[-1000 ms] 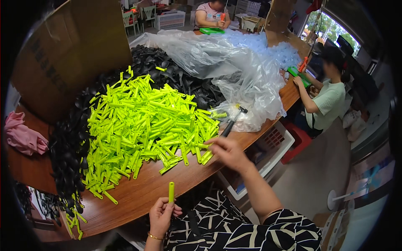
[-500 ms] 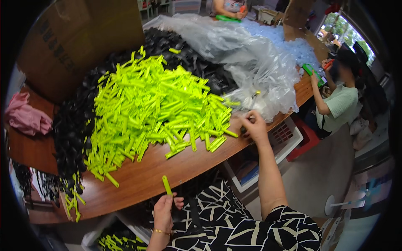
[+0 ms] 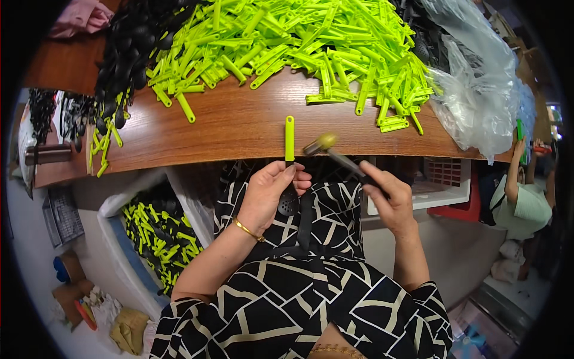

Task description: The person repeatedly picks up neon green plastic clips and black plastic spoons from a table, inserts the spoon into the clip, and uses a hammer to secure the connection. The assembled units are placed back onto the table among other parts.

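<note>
My left hand (image 3: 267, 192) is closed around a small utensil, a black perforated spoon (image 3: 288, 202) with a lime-green handle (image 3: 290, 139). The handle points up and has a hole at its end, while the spoon's bowl hangs below my fingers. A small hammer (image 3: 347, 166) with a dark handle and a blurred yellowish head is gripped in my right hand (image 3: 390, 198). Its head is beside the green handle, apart from it. Beyond both hands, a large heap of lime-green handles (image 3: 269, 51) lies on the brown wooden table (image 3: 239, 128).
Black spoon parts (image 3: 134, 48) are piled left of the heap, and clear plastic sheeting (image 3: 478, 102) lies to its right. A lined bin (image 3: 110, 224) at lower left holds green-and-black pieces. A white crate (image 3: 460, 190) stands below the table. A co-worker (image 3: 523, 191) is at far right.
My right hand has come back from the table's right side to my front, and the hammer now shows in it. My left hand still holds the spoon. The view has tilted downward.
</note>
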Motion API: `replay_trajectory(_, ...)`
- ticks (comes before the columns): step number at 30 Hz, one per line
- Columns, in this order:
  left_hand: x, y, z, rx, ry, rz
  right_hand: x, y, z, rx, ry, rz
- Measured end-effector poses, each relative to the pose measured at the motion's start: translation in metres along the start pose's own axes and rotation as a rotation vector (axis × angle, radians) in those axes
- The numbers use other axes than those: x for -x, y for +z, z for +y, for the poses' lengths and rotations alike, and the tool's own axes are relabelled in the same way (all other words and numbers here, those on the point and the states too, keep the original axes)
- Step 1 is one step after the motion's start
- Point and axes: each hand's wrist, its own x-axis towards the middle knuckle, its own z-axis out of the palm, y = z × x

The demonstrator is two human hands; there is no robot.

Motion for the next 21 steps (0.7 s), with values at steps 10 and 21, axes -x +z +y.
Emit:
replay_trajectory(10, -0.001, 0.011, 0.000, -0.083, 0.088, 0.057, -0.023, -0.005, -0.020, 0.389, -0.096, -0.128)
replay_trajectory(21, -0.007, -0.013, 0.002, 0.563, -0.169, -0.321, -0.023, -0.004, -0.010, 0.280, -0.004, -0.079)
